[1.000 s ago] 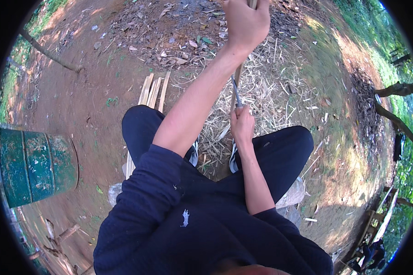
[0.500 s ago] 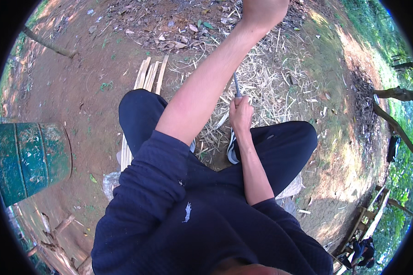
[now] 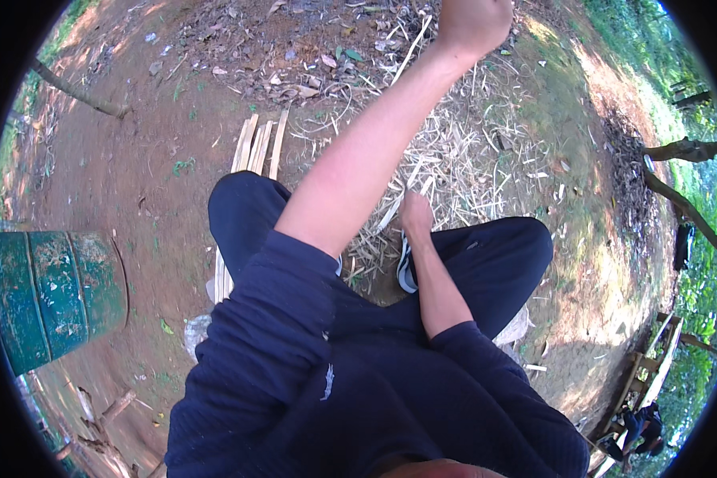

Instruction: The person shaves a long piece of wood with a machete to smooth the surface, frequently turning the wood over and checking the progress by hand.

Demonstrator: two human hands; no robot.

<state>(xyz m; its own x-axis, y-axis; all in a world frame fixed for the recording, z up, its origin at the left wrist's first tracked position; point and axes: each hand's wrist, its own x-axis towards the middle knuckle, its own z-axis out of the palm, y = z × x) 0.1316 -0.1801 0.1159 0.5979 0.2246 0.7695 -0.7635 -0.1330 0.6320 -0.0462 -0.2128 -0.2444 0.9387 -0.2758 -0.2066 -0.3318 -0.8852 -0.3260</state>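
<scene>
My left arm reaches far forward, and my left hand [image 3: 476, 28] is curled at the top edge of the view. Its fingers are partly cut off, and what they hold cannot be made out. A long pale strip [image 3: 412, 52] lies slantwise just left of that hand; whether it touches the hand I cannot tell. Close to my right shoe [image 3: 406, 267], my right hand [image 3: 416, 211] is closed in a fist around a knife. Only a small dark bit of the knife [image 3: 407, 190] shows at the fist. Pale wood shavings [image 3: 462, 159] cover the ground beyond it.
Several split wooden strips [image 3: 260, 143] lie beside my left knee. A dented green drum [image 3: 56, 295] stands at the left. Dry leaves [image 3: 295, 76] are scattered ahead. Branches [image 3: 685, 150] stick in from the right, and a wooden bench-like frame [image 3: 641, 370] stands at the lower right.
My right hand has drawn back toward me, and the narrow grey blade that stuck out ahead of it is now mostly hidden. My left hand has shifted slightly right. A pale strip now shows beside it.
</scene>
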